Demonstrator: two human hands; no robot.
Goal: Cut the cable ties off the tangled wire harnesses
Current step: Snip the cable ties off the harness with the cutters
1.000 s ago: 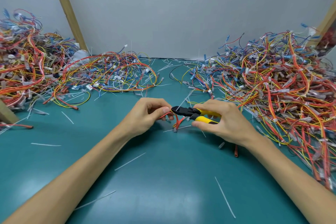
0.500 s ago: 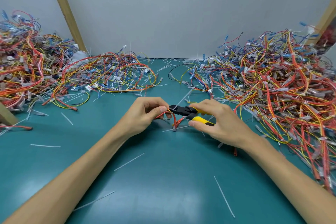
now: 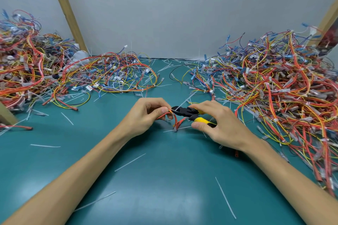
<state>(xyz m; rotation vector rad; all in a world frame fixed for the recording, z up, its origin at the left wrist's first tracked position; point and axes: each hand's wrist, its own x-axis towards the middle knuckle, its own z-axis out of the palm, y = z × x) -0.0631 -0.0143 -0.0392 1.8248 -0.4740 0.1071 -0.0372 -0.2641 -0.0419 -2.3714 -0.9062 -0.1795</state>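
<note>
The left hand (image 3: 144, 115) pinched a small bundle of orange wires (image 3: 174, 120) just above the teal desk (image 3: 164, 188), while the right hand (image 3: 219, 124) gripped the yellow handles of black-headed cutters (image 3: 184, 111) whose tip met the bundle at a white cable tie (image 3: 181, 105). Cut tie strips (image 3: 130, 162) lay scattered over the desk. A heap of tangled harnesses (image 3: 274, 87) rose on the right, and another heap (image 3: 27, 64) stood on the left, with a flatter spread of wires (image 3: 113, 76) beside it, all against a grey wall (image 3: 173, 5).

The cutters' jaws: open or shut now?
Cannot tell. The yellow handles of the cutters, gripped by the right hand, stand apart, but the tip is too small against the orange wires in the left hand.
</note>
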